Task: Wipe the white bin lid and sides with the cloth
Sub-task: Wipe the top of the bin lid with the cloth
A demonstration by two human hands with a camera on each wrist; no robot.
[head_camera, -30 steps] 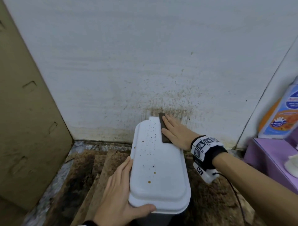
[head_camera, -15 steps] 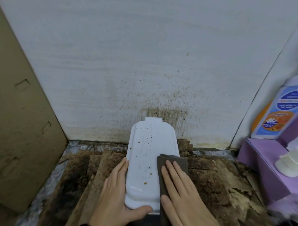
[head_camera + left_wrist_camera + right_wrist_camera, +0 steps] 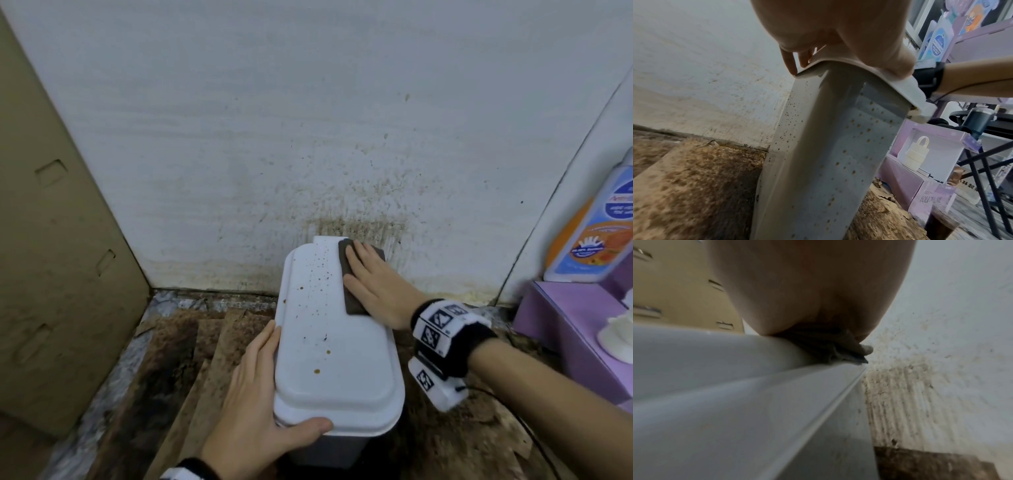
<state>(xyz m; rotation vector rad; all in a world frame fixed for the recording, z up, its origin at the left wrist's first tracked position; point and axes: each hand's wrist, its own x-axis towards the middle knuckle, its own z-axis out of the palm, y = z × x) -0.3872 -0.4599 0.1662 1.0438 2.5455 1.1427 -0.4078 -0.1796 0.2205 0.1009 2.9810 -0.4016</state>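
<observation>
Against stained wall (image 3: pixel 308 137), right hand (image 3: pixel 376 287) flat presses cloth (image 3: pixel 352 294) onto lid (image 3: pixel 329 342); left hand (image 3: pixel 257 411) grips it.

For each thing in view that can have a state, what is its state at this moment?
bin lid: closed, brown spots on the left part.
bin side: speckled with brown spots.
cloth: folded, pressed flat on the lid's far right edge.
right hand: flat on the cloth.
left hand: grips the lid's near left corner.
wall: brown splashes behind the bin.
</observation>
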